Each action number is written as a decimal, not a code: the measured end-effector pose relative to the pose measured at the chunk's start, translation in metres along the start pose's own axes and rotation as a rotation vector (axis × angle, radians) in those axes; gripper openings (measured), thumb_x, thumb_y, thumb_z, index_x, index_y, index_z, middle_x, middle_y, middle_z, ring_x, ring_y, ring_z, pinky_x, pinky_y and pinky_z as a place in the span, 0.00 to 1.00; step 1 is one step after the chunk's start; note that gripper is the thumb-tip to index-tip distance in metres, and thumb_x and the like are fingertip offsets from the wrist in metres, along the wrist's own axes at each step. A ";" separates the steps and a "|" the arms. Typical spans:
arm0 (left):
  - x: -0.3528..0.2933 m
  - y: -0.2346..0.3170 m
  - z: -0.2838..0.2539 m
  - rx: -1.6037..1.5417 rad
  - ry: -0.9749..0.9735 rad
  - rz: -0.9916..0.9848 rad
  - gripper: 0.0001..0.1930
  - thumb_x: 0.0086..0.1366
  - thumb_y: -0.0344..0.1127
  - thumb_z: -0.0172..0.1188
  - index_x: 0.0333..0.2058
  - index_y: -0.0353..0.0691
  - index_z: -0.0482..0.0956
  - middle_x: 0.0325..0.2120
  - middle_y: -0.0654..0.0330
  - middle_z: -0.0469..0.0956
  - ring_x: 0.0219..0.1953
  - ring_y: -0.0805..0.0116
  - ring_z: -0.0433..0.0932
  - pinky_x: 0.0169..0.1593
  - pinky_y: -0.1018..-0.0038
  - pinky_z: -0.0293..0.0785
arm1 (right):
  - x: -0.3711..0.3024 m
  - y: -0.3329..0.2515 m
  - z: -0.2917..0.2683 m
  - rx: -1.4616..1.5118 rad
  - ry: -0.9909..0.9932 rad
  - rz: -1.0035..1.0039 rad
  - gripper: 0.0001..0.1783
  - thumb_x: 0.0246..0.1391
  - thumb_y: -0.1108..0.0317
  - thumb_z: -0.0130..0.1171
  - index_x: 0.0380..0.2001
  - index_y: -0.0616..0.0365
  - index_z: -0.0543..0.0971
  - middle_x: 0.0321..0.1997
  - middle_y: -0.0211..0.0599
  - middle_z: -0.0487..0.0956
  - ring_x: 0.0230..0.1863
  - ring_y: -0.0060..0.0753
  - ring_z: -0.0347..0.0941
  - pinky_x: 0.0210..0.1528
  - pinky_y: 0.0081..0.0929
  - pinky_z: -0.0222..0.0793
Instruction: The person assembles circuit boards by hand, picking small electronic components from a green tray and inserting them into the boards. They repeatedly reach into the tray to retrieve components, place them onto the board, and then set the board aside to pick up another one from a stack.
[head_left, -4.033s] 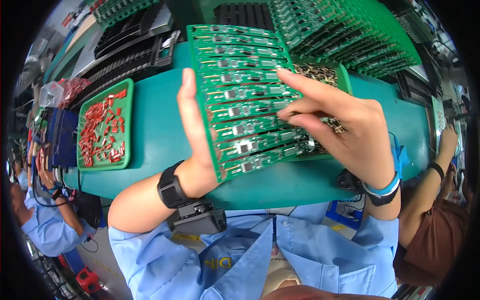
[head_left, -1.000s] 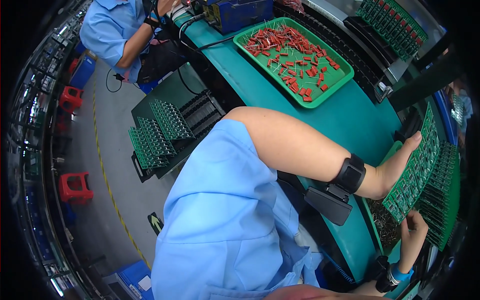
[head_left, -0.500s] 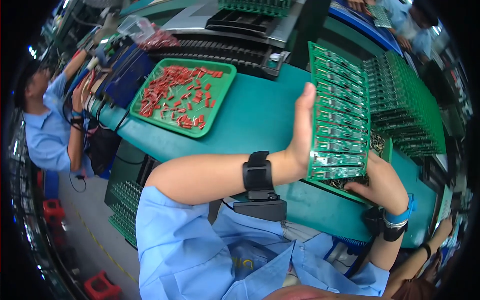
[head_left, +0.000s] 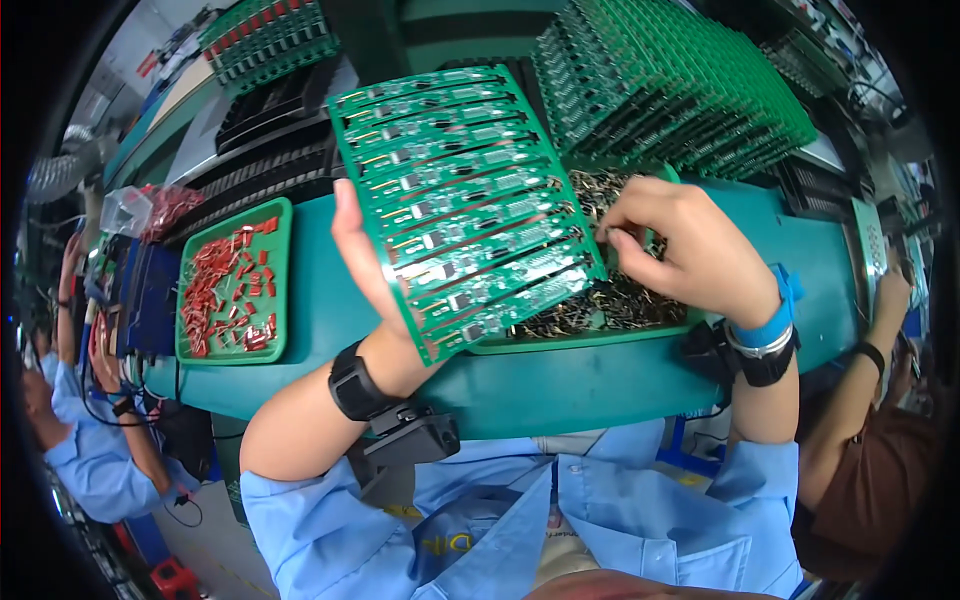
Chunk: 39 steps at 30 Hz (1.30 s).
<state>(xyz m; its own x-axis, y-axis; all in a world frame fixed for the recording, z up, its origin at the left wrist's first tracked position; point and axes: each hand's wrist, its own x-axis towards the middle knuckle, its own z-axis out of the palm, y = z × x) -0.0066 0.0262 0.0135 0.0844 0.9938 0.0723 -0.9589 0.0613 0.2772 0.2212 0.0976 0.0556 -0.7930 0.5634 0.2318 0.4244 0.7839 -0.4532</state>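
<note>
My left hand (head_left: 372,265) grips a green circuit board panel (head_left: 465,205) by its left edge, thumb up along the side. The panel is tilted with its face of small chips and slots toward me. Close to the panel's right edge, my right hand (head_left: 690,245) has thumb and fingertips pinched together; whatever is between them is too small to make out. Below it lies a green tray (head_left: 580,342) full of small dark parts with metal leads, partly covered by the panel.
A second green tray (head_left: 279,310) with red leaded components sits at the left. Stacked green boards (head_left: 690,85) stand behind the parts tray. A black conveyor track (head_left: 255,170) and a populated board (head_left: 270,50) are at the back left. Co-workers' arms (head_left: 850,370) show at both sides.
The view has turned right. The panel has tilted back to show more of its face. My right hand has risen from the tray beneath the panel to beside its right edge, fingers now pinched.
</note>
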 end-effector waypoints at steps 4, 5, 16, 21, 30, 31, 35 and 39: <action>0.000 0.003 -0.002 0.045 0.006 0.016 0.36 0.61 0.64 0.45 0.58 0.41 0.65 0.54 0.49 0.68 0.53 0.47 0.70 0.57 0.49 0.65 | -0.001 0.001 0.003 -0.054 0.120 -0.043 0.07 0.47 0.77 0.58 0.32 0.63 0.79 0.29 0.40 0.73 0.27 0.38 0.72 0.31 0.30 0.68; 0.000 0.003 -0.002 0.041 0.004 0.016 0.36 0.61 0.64 0.45 0.58 0.41 0.64 0.55 0.49 0.67 0.53 0.46 0.69 0.57 0.48 0.64 | -0.002 0.002 0.004 -0.081 0.166 -0.065 0.07 0.47 0.77 0.58 0.33 0.63 0.79 0.28 0.40 0.73 0.27 0.38 0.72 0.31 0.30 0.68; 0.003 0.000 -0.007 0.049 -0.002 0.004 0.37 0.62 0.65 0.43 0.59 0.41 0.63 0.55 0.49 0.67 0.54 0.47 0.70 0.57 0.49 0.65 | -0.001 -0.016 -0.001 -0.009 0.268 -0.087 0.08 0.44 0.80 0.59 0.31 0.61 0.78 0.30 0.37 0.75 0.28 0.35 0.73 0.30 0.25 0.68; 0.004 -0.007 0.003 0.125 0.082 0.038 0.38 0.62 0.66 0.41 0.59 0.40 0.63 0.55 0.48 0.68 0.53 0.48 0.70 0.57 0.50 0.66 | -0.002 -0.014 -0.003 -0.162 0.279 -0.088 0.08 0.41 0.81 0.60 0.28 0.63 0.76 0.30 0.38 0.77 0.30 0.32 0.74 0.31 0.23 0.70; -0.003 -0.012 0.001 0.117 0.005 -0.045 0.41 0.61 0.69 0.35 0.57 0.37 0.64 0.52 0.48 0.71 0.50 0.50 0.73 0.56 0.56 0.68 | 0.001 -0.038 0.009 0.280 0.217 -0.232 0.09 0.40 0.84 0.59 0.28 0.63 0.77 0.31 0.36 0.78 0.32 0.30 0.75 0.32 0.21 0.71; -0.004 -0.013 0.001 0.116 0.006 -0.049 0.41 0.61 0.69 0.35 0.57 0.37 0.64 0.52 0.48 0.71 0.50 0.50 0.73 0.56 0.56 0.68 | 0.000 -0.040 0.009 0.339 0.206 -0.216 0.09 0.40 0.84 0.59 0.29 0.63 0.78 0.30 0.36 0.78 0.32 0.30 0.75 0.32 0.21 0.71; -0.006 -0.014 -0.001 0.143 0.054 -0.041 0.41 0.61 0.69 0.35 0.57 0.37 0.65 0.51 0.46 0.71 0.49 0.50 0.74 0.55 0.57 0.69 | 0.001 -0.042 0.017 0.457 0.201 -0.202 0.09 0.42 0.83 0.61 0.30 0.61 0.80 0.30 0.36 0.78 0.31 0.31 0.75 0.32 0.22 0.72; -0.007 -0.018 0.008 0.111 0.060 -0.097 0.40 0.61 0.68 0.36 0.56 0.37 0.65 0.51 0.46 0.71 0.48 0.50 0.74 0.54 0.58 0.70 | -0.002 -0.042 0.025 0.394 0.238 -0.235 0.09 0.43 0.81 0.64 0.31 0.59 0.81 0.31 0.36 0.78 0.32 0.31 0.75 0.33 0.23 0.73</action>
<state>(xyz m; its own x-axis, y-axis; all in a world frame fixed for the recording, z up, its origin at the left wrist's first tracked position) 0.0124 0.0172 0.0160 0.1554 0.9877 -0.0166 -0.9109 0.1498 0.3845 0.1936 0.0569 0.0531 -0.7060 0.4634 0.5355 0.0131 0.7645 -0.6444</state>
